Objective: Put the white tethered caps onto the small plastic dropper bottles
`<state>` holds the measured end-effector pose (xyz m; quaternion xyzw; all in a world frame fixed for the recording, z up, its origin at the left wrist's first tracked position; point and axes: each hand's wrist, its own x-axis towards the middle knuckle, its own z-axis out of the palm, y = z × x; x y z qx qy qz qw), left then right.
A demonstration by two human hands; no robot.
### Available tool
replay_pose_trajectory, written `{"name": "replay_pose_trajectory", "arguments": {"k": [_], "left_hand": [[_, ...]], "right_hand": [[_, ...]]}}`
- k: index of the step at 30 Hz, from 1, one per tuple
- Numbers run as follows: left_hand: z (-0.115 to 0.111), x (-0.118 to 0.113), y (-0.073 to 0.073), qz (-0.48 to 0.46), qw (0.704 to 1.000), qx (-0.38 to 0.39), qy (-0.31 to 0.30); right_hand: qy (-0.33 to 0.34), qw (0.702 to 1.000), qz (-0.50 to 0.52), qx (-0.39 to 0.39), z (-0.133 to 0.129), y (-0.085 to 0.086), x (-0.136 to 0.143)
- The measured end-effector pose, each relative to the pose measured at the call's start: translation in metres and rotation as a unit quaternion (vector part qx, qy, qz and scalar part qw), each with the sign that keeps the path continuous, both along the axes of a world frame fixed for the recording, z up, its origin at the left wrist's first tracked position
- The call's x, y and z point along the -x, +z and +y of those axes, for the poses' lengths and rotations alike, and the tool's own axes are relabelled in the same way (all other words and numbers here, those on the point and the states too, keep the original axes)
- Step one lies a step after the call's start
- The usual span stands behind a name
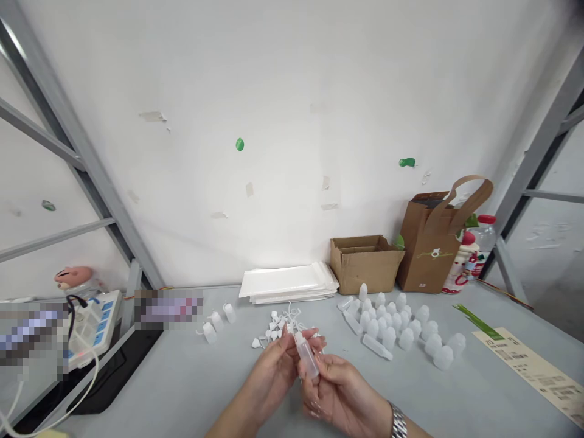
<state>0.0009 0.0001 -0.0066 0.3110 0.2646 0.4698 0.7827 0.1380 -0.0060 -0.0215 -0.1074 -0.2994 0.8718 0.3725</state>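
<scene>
Both hands meet low in the middle of the view over a grey table [182, 377]. My right hand [337, 389] grips a small translucent plastic bottle [307, 358] by its body, tilted with its top toward the upper left. My left hand [279, 360] pinches at the bottle's top with its fingertips. Just behind the hands lies a heap of small white caps with strings [278, 322]. A group of several upright and fallen translucent bottles [396, 325] stands to the right.
Three capped bottles [216, 322] sit to the left. A stack of white bags [287, 283], an open cardboard box [365, 261], a brown paper bag [431, 243] and drink bottles [474, 249] line the wall. A power strip [93, 325] lies far left, printed paper [529, 365] right.
</scene>
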Motion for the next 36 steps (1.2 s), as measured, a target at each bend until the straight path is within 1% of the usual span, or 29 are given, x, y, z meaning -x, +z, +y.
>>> {"name": "replay_pose_trajectory", "arguments": {"k": [5,8,10,12,13,14,15,16,17,18,19,21,23,27,29,31,36], "left_hand": [[0.001,0.0,-0.003,0.032,0.998,-0.043,0.017],[0.0,-0.001,0.0,0.073,0.995,-0.063,0.029],[0.001,0.001,0.004,0.109,0.991,-0.074,0.035],[0.006,0.006,0.007,0.174,0.979,-0.098,0.047],[0.01,0.011,0.008,0.225,0.964,-0.121,0.076],[0.015,0.016,0.007,0.29,0.941,-0.141,0.103],[0.019,0.023,0.006,0.365,0.903,-0.158,0.161],[0.023,0.029,0.005,0.443,0.853,-0.178,0.213],[0.027,0.036,0.004,0.506,0.806,-0.194,0.237],[0.03,0.041,0.002,0.553,0.773,-0.207,0.233],[0.031,0.045,0.001,0.583,0.751,-0.217,0.222],[0.032,0.049,0.0,0.607,0.735,-0.23,0.194],[0.029,0.047,-0.001,0.618,0.725,-0.247,0.177],[0.024,0.037,-0.008,0.66,0.677,-0.278,0.171],[0.024,0.034,-0.012,0.676,0.661,-0.281,0.168],[0.025,0.034,-0.015,0.681,0.655,-0.282,0.164],[0.028,0.035,-0.02,0.679,0.659,-0.285,0.153]], "right_hand": [[0.005,1.0,0.009,0.013,-0.001,-0.004,0.001],[0.003,1.0,0.0,0.014,-0.001,-0.004,0.001],[0.002,1.0,-0.009,0.01,0.0,-0.002,-0.001],[-0.016,1.0,-0.012,0.006,0.002,0.002,-0.004],[-0.032,0.999,-0.012,0.005,0.004,0.005,-0.007],[-0.052,0.999,-0.012,0.005,0.007,0.008,-0.01],[-0.07,0.997,-0.014,0.007,0.009,0.011,-0.013],[-0.086,0.996,-0.017,0.008,0.011,0.014,-0.016],[-0.098,0.995,-0.022,0.009,0.013,0.017,-0.019],[-0.105,0.994,-0.026,0.009,0.014,0.018,-0.021],[-0.11,0.993,-0.029,0.008,0.015,0.02,-0.022],[-0.114,0.993,-0.034,0.005,0.015,0.021,-0.023],[-0.113,0.993,-0.038,0.004,0.014,0.02,-0.022],[-0.103,0.994,-0.043,0.001,0.012,0.017,-0.019],[-0.098,0.994,-0.039,0.003,0.012,0.016,-0.018],[-0.094,0.995,-0.034,0.004,0.012,0.015,-0.018],[-0.088,0.995,-0.036,-0.004,0.012,0.012,-0.017]]}}
